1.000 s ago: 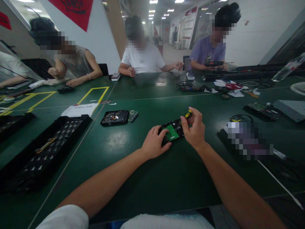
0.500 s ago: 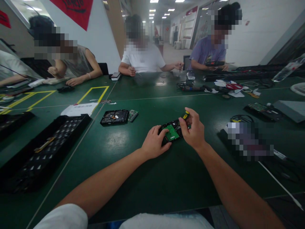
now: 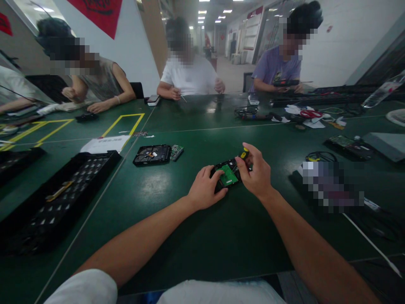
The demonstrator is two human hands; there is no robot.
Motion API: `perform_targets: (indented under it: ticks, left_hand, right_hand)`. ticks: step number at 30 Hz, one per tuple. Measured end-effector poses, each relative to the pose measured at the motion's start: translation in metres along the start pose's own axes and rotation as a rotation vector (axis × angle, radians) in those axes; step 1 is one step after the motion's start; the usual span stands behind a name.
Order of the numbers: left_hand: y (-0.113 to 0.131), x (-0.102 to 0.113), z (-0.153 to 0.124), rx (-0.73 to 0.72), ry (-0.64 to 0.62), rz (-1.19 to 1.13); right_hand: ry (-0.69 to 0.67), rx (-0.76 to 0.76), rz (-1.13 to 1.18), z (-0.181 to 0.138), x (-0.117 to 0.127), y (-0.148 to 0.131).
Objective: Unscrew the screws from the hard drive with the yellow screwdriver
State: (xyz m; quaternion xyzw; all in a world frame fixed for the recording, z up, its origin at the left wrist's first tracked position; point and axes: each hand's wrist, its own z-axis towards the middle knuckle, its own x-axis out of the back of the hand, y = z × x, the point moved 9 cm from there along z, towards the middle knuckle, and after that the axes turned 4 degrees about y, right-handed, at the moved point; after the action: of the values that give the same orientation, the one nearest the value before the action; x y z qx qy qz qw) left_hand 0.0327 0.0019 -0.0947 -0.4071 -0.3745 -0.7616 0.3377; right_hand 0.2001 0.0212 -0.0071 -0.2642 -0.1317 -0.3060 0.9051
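Fingers of my left hand (image 3: 205, 190) curl over the near end of the hard drive (image 3: 228, 174), pinning it flat on the green table (image 3: 190, 236) against sliding. My right hand (image 3: 257, 175) pinches the yellow-capped screwdriver (image 3: 244, 154) upright over its board. Farther left lies another drive (image 3: 152, 154).

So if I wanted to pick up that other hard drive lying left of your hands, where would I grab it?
Probably from above, pinching the spare hard drive across its two long edges, toward its left half. It lies flat on the table, so only the sides offer a hold, and a loose green circuit board sits at its right end.
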Motion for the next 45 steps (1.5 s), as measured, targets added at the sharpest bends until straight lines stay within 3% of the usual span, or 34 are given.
perform_targets:
  ticks: [45]
  left_hand:
    - [0.0, 0.002, 0.0, -0.001, -0.001, -0.038]
  right_hand:
    - [-0.118, 0.001, 0.022, 0.001, -0.01, -0.001]
